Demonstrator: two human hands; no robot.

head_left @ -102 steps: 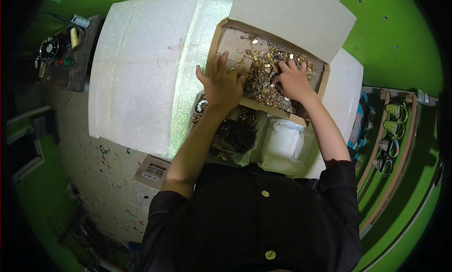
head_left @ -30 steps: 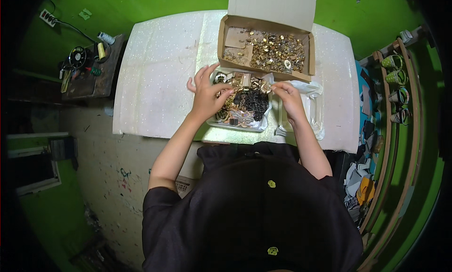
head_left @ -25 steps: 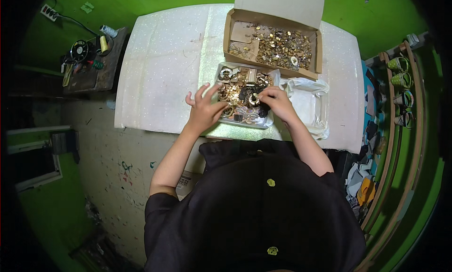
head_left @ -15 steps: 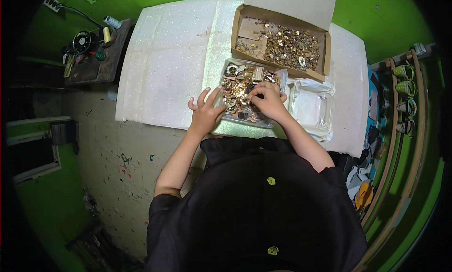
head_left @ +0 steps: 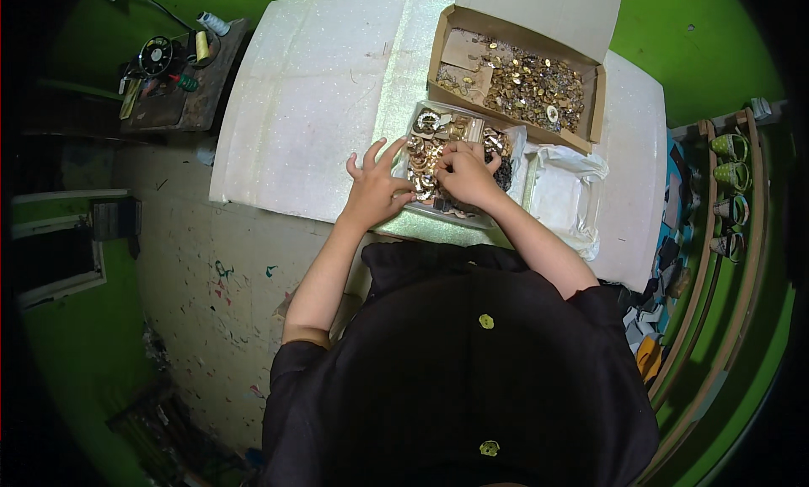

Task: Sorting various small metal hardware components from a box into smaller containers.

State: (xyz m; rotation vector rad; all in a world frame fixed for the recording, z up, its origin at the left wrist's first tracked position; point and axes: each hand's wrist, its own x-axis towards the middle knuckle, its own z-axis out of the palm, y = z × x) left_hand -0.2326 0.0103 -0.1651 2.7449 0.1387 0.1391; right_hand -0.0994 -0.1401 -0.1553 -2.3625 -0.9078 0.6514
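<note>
A shallow tray [head_left: 410,120] full of small gold metal pieces lies on the white table [head_left: 320,91] close to me. My left hand [head_left: 375,188] rests at the tray's left edge with its fingers spread, holding nothing. My right hand [head_left: 465,173] is curled over the gold pieces [head_left: 425,154] in the middle of the tray; what its fingers pinch is hidden. Behind the tray stands an open cardboard box [head_left: 516,76] with more gold pieces inside.
An empty clear plastic tray [head_left: 563,196] sits right of the gold tray. A dark side bench [head_left: 173,74] with a small fan, thread spools and tools stands far left. Curved wooden racks [head_left: 725,200] with green items run along the right. Green walls surround the table.
Both hands came back from the cardboard box to the near tray. The left hand slid to the tray's left edge and the right hand moved over its middle.
</note>
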